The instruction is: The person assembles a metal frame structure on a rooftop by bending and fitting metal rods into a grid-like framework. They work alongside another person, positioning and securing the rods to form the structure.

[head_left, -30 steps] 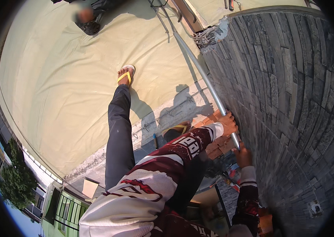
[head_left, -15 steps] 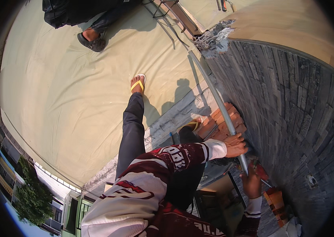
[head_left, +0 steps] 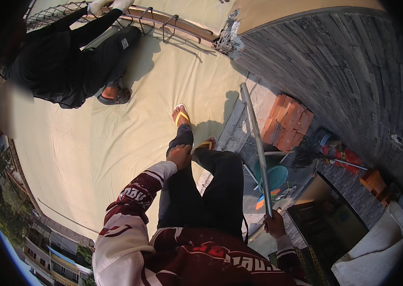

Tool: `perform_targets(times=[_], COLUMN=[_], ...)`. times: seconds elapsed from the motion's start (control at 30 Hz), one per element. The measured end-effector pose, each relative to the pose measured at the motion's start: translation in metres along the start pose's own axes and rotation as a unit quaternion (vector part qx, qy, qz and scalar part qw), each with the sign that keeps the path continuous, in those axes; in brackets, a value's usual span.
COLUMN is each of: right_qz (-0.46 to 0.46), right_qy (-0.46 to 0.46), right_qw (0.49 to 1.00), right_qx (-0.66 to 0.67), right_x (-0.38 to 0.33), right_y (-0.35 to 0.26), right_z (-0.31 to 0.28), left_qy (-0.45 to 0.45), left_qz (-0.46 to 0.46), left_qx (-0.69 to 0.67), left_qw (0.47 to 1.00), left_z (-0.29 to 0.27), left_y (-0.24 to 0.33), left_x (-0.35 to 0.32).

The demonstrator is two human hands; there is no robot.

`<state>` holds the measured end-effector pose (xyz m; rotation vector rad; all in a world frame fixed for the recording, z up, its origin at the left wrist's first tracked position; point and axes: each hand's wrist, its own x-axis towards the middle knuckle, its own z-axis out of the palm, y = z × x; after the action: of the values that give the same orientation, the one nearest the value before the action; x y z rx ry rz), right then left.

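Note:
My right hand (head_left: 274,224) grips the lower end of a long grey metal pipe (head_left: 259,143), which is bent near its far end. The pipe stands up at a slant over the ledge and the ground below. My left hand (head_left: 179,156) is off the pipe, its fingers curled on the knee of my dark trouser leg (head_left: 182,137). At the far left a co-worker in black (head_left: 63,71), wearing white gloves (head_left: 99,6), holds a long cage of bent steel bars (head_left: 58,14).
A pale sheet (head_left: 130,167) covers the surface under my forward foot. Right of the pipe are stacked red bricks (head_left: 287,123), a green basin (head_left: 276,178) and a dark stone-clad wall (head_left: 334,71). Below lie a dark-topped cabinet (head_left: 327,219) and white sacks (head_left: 377,248).
My left hand has let go of the pipe and moved left onto my knee. The right hand keeps its hold. My view has shifted, bringing more of the co-worker and steel cage into sight.

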<state>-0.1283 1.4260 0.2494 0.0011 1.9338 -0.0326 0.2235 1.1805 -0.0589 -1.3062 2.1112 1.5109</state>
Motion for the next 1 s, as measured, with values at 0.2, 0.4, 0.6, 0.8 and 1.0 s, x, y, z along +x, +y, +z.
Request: perform_targets(times=[0.2,0.4,0.6,0.8,1.0], right_qz=[-0.019,-0.093,-0.138,-0.048,-0.039], right_qy=[0.023,0.081,0.206,0.188,0.212], right_qw=[0.990,0.978,0.967,0.981,0.975], right_qx=[0.136,0.169,0.058,0.005,0.053], right_x=[0.063,0.158,0.249,0.315,0.425], right_y=[0.049,0.131,0.177,0.192,0.225], right_z=[0.095,0.203,0.293,0.361,0.457], left_qy=[-0.075,-0.198,-0.143,-0.073,-0.146], left_qz=[-0.265,-0.314,-0.284,-0.269,-0.363], left_qx=[0.170,0.180,0.087,0.081,0.161], left_qw=[0.946,0.911,0.944,0.957,0.906], left_z=[-0.047,-0.022,-0.016,-0.051,-0.039], left_y=[-0.156,-0.177,-0.151,-0.128,-0.178], left_x=[-0.147,-0.249,-0.282,-0.300,-0.323])
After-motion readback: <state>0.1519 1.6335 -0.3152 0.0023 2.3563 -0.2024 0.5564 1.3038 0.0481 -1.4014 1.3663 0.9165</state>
